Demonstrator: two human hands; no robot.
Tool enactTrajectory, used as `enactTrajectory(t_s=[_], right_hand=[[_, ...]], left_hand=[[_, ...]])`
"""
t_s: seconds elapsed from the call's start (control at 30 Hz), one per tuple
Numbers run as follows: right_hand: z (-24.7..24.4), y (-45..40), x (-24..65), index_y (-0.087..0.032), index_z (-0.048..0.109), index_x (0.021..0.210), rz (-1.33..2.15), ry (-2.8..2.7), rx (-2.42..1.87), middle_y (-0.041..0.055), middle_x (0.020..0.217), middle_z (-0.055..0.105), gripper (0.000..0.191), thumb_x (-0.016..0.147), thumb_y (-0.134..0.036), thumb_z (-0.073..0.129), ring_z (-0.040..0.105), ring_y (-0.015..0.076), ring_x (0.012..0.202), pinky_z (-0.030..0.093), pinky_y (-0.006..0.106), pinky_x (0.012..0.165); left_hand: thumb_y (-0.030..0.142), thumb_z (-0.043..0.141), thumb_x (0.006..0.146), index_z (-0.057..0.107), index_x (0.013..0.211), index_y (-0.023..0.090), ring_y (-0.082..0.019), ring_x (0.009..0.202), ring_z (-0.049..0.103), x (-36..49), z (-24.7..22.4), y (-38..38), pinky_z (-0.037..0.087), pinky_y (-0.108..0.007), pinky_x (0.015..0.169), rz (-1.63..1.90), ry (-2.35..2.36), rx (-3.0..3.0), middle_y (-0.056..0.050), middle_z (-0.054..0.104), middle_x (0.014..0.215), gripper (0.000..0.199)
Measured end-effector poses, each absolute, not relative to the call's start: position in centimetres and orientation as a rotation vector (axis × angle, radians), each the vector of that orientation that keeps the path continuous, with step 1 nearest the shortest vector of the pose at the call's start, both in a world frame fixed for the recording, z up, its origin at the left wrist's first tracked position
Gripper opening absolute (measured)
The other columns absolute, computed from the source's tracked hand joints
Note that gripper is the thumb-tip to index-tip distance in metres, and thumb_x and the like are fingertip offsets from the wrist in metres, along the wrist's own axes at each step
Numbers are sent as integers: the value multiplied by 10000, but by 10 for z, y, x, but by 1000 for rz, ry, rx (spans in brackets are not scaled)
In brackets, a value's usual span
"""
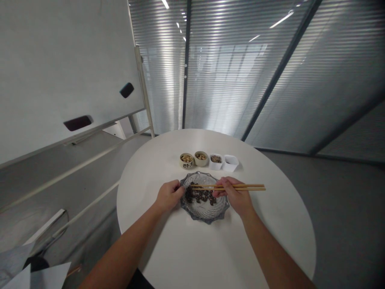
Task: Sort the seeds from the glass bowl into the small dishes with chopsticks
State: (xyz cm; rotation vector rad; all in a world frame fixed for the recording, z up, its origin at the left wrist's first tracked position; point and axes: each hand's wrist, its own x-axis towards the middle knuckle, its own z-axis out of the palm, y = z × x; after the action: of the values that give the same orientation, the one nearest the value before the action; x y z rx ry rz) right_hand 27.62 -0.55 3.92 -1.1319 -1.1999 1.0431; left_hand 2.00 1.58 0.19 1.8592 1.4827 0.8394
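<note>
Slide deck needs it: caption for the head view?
Right hand holds wooden chopsticks over a glass dish of dark seeds, left hand at its rim, on a round white table.

Right hand [236,196] with chopsticks [240,187], left hand [169,196] at glass dish [204,214], apparently seeds [199,196]

A whiteboard [69,68] on a pale stand fills the upper left of the frame; slatted glass partitions [228,68] span the top right, above gray floor [339,224].
</note>
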Motion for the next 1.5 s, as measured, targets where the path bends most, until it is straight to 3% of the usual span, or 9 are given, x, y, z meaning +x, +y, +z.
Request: enactTrajectory(t_s=[0.57, 0.9, 1.5], right_hand=[[43, -8, 271, -169, 687, 741, 1063, -1191, -1177, 67, 536, 711, 547, 766, -715, 719, 690, 206, 448, 577, 273, 448], [35, -8, 272, -176, 704, 791, 983, -1317, -1176, 41, 533, 703, 477, 889, -639, 641, 667, 181, 458, 553, 261, 476], [38, -8, 268, -181, 710, 697, 978, -1222, -1175, 49, 558, 716, 497, 817, -664, 710, 723, 238, 498, 625, 324, 498]], left_hand=[[375, 500, 859, 504, 662, 187, -113, 609, 438, 20, 2, 16, 260, -254, 584, 829, 1484, 1870, 43, 443, 594, 273], [382, 502, 855, 503, 656, 191, -119, 617, 440, 20, 4, 15, 268, -250, 581, 834, 1491, 1850, 37, 455, 597, 276], [411, 497, 866, 492, 662, 190, -118, 620, 439, 20, 2, 15, 265, -252, 583, 840, 1472, 1853, 43, 444, 601, 301]])
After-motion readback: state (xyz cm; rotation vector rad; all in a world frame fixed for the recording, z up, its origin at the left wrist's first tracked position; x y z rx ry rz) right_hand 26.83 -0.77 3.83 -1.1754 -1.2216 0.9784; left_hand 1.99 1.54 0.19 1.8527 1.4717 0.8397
